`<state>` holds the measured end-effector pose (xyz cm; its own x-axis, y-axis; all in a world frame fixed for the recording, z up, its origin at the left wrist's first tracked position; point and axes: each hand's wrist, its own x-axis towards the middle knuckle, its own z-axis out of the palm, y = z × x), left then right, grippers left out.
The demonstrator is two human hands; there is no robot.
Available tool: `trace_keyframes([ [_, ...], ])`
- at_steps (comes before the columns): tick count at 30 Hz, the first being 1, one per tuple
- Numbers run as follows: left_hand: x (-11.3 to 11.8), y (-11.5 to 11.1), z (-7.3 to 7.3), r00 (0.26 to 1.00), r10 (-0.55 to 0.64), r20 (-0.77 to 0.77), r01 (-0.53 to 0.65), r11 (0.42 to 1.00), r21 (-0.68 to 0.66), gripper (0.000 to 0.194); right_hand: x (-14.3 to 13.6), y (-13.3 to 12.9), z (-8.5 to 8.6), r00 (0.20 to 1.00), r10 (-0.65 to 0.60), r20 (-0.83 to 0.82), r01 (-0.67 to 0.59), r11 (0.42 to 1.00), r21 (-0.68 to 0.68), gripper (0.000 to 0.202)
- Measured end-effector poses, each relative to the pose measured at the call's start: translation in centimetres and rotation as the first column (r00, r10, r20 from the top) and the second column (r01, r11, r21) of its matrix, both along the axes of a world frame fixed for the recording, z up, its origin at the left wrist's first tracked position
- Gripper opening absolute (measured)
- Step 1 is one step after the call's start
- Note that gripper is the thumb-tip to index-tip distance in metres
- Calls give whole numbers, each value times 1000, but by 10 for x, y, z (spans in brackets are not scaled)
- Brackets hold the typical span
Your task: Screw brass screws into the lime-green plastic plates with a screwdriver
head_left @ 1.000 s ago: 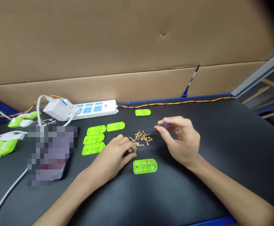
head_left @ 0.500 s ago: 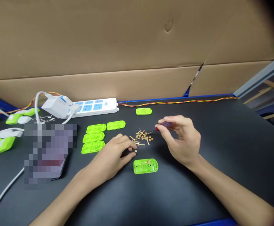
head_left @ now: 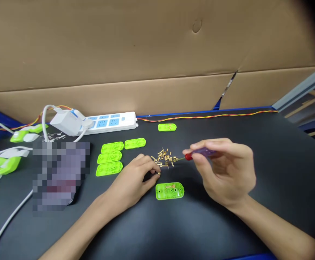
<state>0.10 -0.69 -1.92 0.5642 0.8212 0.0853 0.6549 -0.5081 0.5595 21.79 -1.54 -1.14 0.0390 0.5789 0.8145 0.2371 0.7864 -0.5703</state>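
Observation:
My right hand grips a screwdriver with a purple handle and a red collar. Its thin shaft points left toward a loose heap of small brass parts, and the tip is hard to make out among them. Low on the table, my left hand pinches a tiny brass piece between thumb and forefinger, at the heap's near edge. Just in front of both hands lies a bright green plastic shell, open side up, with a brass strip and a round brass bit inside.
Several green shells lie left of the heap, and another sits behind it. A white power strip with plugs and cables stands at the back left. A blurred-out flat object lies at left. Cardboard walls the back.
My right hand has moved right and nearer with the screwdriver, which now lies flatter. My left fingertips have closed in on the tiny brass piece. The view has shifted slightly.

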Motion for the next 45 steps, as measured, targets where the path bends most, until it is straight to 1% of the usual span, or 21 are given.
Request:
trace_keyframes([
  [3,1,0,-1,1000,6,2,-6,1000,10,8,-3,-5,0,999,39,-1,-39,998,-49,53],
  [8,1,-2,-2,1000,9,3,-9,1000,6,8,-7,-7,-2,998,56,15,-53,992,-116,44],
  [12,1,-2,-1,1000,11,-2,-11,1000,1,9,-8,-8,-4,997,68,28,-64,989,-137,41],
  [17,2,-2,0,1000,11,-10,-11,1000,-16,8,-8,-8,-5,994,103,25,-99,987,-127,46],
  [20,1,-1,0,1000,17,-3,-17,1000,-9,7,-6,-7,-6,996,83,34,-79,991,-110,48],
  [22,1,-1,0,1000,20,7,-20,1000,6,5,-4,-5,-7,996,61,68,-55,994,-94,48],
  [25,1,-2,2,999,36,30,-37,999,33,5,-3,-2,-8,987,31,156,-12,993,-121,45],
  [27,3,-3,4,998,36,55,-39,998,45,6,-3,-1,-9,985,29,172,-5,990,-140,43],
  [32,4,-4,7,993,-58,103,54,998,44,9,-5,-2,-10,992,50,114,-32,988,-151,43],
  [37,3,-2,2,994,-81,76,77,996,54,9,-7,-4,-7,998,52,48,-43,985,-166,39],
  [40,2,0,-1,996,-68,61,64,996,66,9,-6,-2,-6,999,27,21,-24,991,-128,41],
  [42,1,0,-3,996,-66,59,62,995,73,9,-4,0,-6,1000,-9,5,9,994,-106,42],
  [45,-1,0,-3,997,-57,60,52,995,82,8,2,7,-8,993,-117,-6,116,989,-89,40],
])
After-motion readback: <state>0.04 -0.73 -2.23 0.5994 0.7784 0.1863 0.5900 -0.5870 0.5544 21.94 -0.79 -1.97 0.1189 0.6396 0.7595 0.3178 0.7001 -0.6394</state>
